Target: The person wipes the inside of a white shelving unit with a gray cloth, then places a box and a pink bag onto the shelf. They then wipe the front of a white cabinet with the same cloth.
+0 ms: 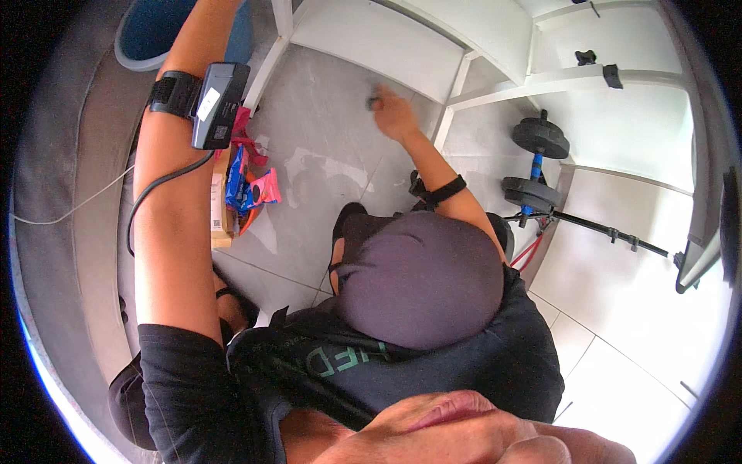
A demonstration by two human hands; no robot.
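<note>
My right hand [396, 115] reaches over the grey tiled floor [324, 127], its fingers curled around a small dark object [373, 102] too blurred to name. A white frame [446, 124] stands just to the right of this hand. My left hand is out of view past the top edge. The left forearm [174, 209] stretches up over a blue bucket [124, 49], with a black electronic device [221, 107] strapped to it and a dark cable [152, 188] running down. On my right forearm sits a black strap [449, 189].
Blue and pink snack packets [252, 188] lie by a cardboard box [221, 235] and an orange container [250, 219], left of my feet. A dumbbell [539, 139] with a blue handle stands at right beside a black pole [608, 232]. My bent knee [423, 278] fills the middle.
</note>
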